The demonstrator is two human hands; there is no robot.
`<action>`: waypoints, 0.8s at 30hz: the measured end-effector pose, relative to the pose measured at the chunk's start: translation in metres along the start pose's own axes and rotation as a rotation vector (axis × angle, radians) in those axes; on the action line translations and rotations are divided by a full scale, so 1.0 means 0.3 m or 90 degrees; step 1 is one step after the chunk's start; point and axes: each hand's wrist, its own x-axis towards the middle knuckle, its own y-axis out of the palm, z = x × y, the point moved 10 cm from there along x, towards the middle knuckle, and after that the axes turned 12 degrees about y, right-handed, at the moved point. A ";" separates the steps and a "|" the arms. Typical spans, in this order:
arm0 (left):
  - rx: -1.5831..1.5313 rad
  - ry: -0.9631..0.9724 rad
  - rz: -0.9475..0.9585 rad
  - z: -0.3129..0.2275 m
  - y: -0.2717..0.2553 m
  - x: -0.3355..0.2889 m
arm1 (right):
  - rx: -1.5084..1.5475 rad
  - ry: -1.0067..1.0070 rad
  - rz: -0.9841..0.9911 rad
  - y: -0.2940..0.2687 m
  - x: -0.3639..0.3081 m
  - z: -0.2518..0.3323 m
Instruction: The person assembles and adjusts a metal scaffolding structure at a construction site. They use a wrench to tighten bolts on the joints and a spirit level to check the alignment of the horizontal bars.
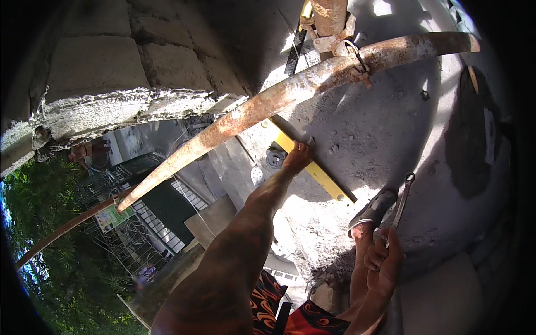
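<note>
My left hand (298, 157) is closed over the middle of a yellow spirit level (326, 180), which lies slanting across the dusty concrete. Lower right, my right hand (385, 257) grips a steel wrench (402, 204) by its shank, with the ring end pointing up and away. A rusty scaffold pipe (262, 106) crosses above the level and hides its far end. Just left of my left hand sits a small grey round object (274, 158), its kind unclear.
A rusty clamp (352, 53) joins the pipe to an upright post (329, 17). Block masonry (100, 61) stands at upper left. My shod foot (374, 212) is beside the wrench. A metal gate (139, 240) and greenery (50, 240) lie beyond at left. Rubble bits dot the floor.
</note>
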 end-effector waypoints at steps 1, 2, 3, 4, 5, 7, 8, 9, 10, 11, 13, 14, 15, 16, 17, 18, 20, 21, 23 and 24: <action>0.013 0.006 -0.037 0.008 -0.016 -0.002 | 0.013 0.001 -0.046 -0.040 0.001 -0.004; 0.008 0.025 -0.029 0.009 -0.013 0.002 | 0.043 -0.011 -0.001 -0.036 0.007 -0.005; 0.048 0.053 -0.033 0.002 -0.027 0.005 | 0.071 -0.011 0.009 -0.052 0.013 -0.012; -0.057 0.047 0.013 0.000 -0.013 0.012 | 0.095 -0.004 0.010 -0.073 0.022 -0.025; 0.006 0.065 -0.047 -0.007 -0.075 0.012 | 0.131 -0.010 0.050 -0.082 0.024 -0.028; -0.190 0.093 -0.149 -0.058 -0.200 -0.003 | 0.178 -0.065 -0.003 -0.194 0.011 0.009; -0.125 0.081 -0.134 -0.101 -0.267 -0.010 | 0.194 -0.109 0.041 -0.224 -0.003 0.053; -0.152 0.046 -0.079 -0.107 -0.313 -0.021 | 0.035 -0.312 -0.183 -0.351 -0.072 0.146; -0.192 0.042 -0.102 -0.107 -0.402 -0.055 | -0.004 -0.428 -0.225 -0.413 -0.149 0.217; -0.223 0.028 -0.086 -0.116 -0.482 -0.101 | 0.038 -0.535 -0.188 -0.462 -0.218 0.270; -0.322 0.021 -0.062 -0.140 -0.662 -0.239 | 0.168 -0.567 -0.174 -0.589 -0.281 0.320; -0.224 0.043 -0.090 -0.170 -0.801 -0.322 | 0.141 -0.603 -0.326 -0.662 -0.329 0.325; -0.276 0.032 -0.108 -0.178 -0.918 -0.397 | 0.130 -0.633 -0.438 -0.709 -0.374 0.321; -0.396 0.040 -0.182 -0.174 -1.047 -0.482 | 0.168 -0.608 -0.462 -0.735 -0.370 0.302; -0.490 0.029 -0.177 -0.173 -1.134 -0.553 | 0.225 -0.578 -0.442 -0.741 -0.343 0.277; -0.533 0.027 -0.195 -0.169 -1.228 -0.627 | 0.288 -0.533 -0.431 -0.740 -0.316 0.242; -0.640 0.010 -0.214 -0.139 -1.359 -0.769 | 0.268 -0.523 -0.360 -0.654 -0.267 0.228; -0.676 -0.008 -0.282 -0.088 -1.415 -0.860 | 0.264 -0.489 -0.319 -0.599 -0.229 0.214; -0.639 -0.088 -0.292 0.036 -1.421 -1.049 | 0.254 -0.421 -0.240 -0.475 -0.166 0.188; -0.628 -0.107 -0.300 0.136 -1.384 -1.176 | 0.248 -0.397 -0.206 -0.407 -0.139 0.180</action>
